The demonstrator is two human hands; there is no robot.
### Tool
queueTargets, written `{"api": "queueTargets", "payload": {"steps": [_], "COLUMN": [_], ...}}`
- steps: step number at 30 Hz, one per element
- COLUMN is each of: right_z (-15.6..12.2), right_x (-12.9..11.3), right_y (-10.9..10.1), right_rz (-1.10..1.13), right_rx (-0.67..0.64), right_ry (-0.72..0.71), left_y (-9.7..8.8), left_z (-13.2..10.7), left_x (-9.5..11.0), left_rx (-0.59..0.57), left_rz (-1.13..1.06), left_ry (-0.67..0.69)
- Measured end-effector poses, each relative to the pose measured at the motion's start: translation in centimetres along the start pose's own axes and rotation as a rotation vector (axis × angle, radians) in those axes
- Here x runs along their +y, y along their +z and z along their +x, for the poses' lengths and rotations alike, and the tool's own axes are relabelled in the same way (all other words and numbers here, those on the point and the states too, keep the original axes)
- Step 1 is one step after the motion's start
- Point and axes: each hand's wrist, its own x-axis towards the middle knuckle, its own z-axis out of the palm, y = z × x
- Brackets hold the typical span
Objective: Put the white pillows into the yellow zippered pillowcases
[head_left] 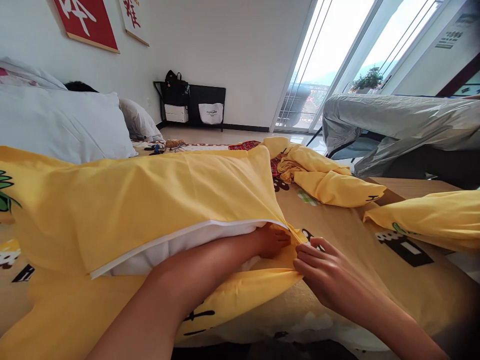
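A white pillow [180, 245] lies partly inside a yellow pillowcase [150, 200] on the bed in front of me. My left hand [272, 241] reaches into the open end of the case, fingers curled around its inner corner beside the pillow. My right hand [322, 272] pinches the lower yellow edge of the opening just to the right, fingers pressed together on the cloth.
A tan patterned sheet [356, 240] covers the bed. Loose yellow cloth [322, 175] lies bunched beyond, another yellow pillow [431, 217] at right. White pillows [60, 122] stand at left. A person's grey-clad leg [393, 122] crosses the right. A black bag [175, 90] sits by the far wall.
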Motion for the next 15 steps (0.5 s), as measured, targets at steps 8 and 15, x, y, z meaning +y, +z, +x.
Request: {"api": "queueTargets", "payload": {"steps": [8, 15], "right_z": [0.2, 0.5], "right_x": [-0.2, -0.3], "right_y": [-0.2, -0.4], "right_rz": [-0.044, -0.081], "right_rx": [0.0, -0.005], "right_ry": [-0.008, -0.009], "left_y": [0.5, 1.3], "left_z": [2.2, 2.6], "left_x": [-0.5, -0.5], "left_rx": [-0.071, 0.056], "left_rz": [-0.029, -0.023], "left_ry": [-0.125, -0.246]}}
